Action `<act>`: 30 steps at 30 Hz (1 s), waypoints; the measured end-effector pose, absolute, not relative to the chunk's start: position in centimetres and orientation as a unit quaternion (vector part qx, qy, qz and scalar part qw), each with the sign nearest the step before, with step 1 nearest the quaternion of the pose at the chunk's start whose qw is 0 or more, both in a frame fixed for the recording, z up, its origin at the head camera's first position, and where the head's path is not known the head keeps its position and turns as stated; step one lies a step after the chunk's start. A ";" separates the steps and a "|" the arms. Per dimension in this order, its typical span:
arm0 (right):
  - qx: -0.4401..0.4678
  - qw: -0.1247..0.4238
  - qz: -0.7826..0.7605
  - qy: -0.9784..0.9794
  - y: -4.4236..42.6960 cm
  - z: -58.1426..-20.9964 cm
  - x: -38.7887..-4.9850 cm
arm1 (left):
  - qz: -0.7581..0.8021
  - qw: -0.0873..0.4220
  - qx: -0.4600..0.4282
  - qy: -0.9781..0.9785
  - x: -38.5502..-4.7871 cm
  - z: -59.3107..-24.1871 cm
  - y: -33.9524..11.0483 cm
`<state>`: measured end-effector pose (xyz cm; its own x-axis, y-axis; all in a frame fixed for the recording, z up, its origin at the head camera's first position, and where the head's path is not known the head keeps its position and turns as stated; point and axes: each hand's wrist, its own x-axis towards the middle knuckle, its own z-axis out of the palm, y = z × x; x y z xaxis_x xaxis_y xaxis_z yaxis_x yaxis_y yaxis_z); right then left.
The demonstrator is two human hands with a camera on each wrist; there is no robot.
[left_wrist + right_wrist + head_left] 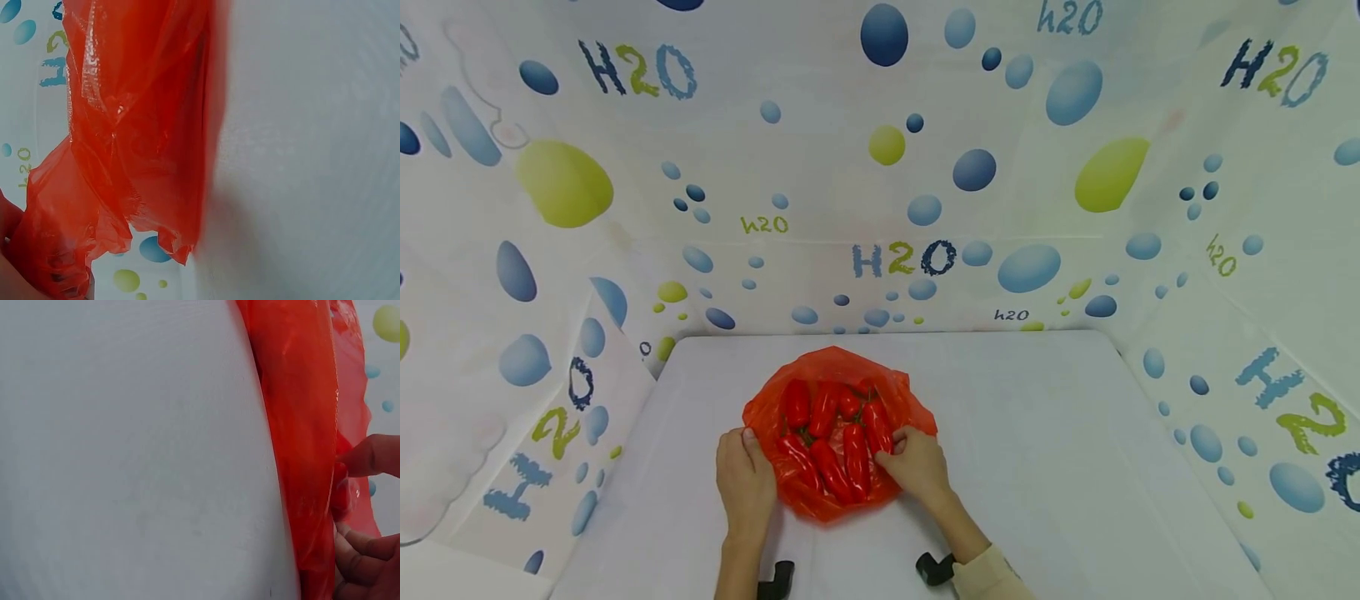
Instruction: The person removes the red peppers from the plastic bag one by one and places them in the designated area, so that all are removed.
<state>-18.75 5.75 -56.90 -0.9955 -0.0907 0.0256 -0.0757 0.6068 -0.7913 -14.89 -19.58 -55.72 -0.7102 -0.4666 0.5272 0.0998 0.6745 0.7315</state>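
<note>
A red plastic bag (827, 360) lies spread open in the middle of the white table, with several long glossy red peppers (854, 454) inside; green stems show on some. My left hand (745, 483) holds the bag's left edge, its thumb over the rim. In the left wrist view, the crinkled film (144, 125) fills the left half, and only part of the hand shows at the corner. My right hand (917, 467) reaches over the right rim and pinches a red pepper (342, 487) between thumb and fingers. The bag's wall hides some fingertips.
The white table (1037, 467) extends around the bag. Behind and beside it stand white walls (820, 167) printed with blue and green drops and lettering. A black wrist mount (934, 570) sits by my right wrist, another (781, 577) by my left.
</note>
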 end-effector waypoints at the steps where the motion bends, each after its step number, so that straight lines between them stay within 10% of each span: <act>1: -0.045 0.011 -0.444 0.895 5.8 -56.8 -18.7 | -0.389 0.365 0.108 -0.839 -14.9 -55.7 -19.6; 30: -0.044 -0.028 -0.470 0.881 7.7 -54.0 -19.1 | -0.395 0.375 0.095 -0.833 -15.1 -56.1 -19.5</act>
<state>-19.06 7.73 -53.99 -0.9945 -0.0515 0.0913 -0.1045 0.5547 -0.8255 -15.08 -19.50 -56.10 -0.7002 -0.4552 0.5499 0.1380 0.6695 0.7299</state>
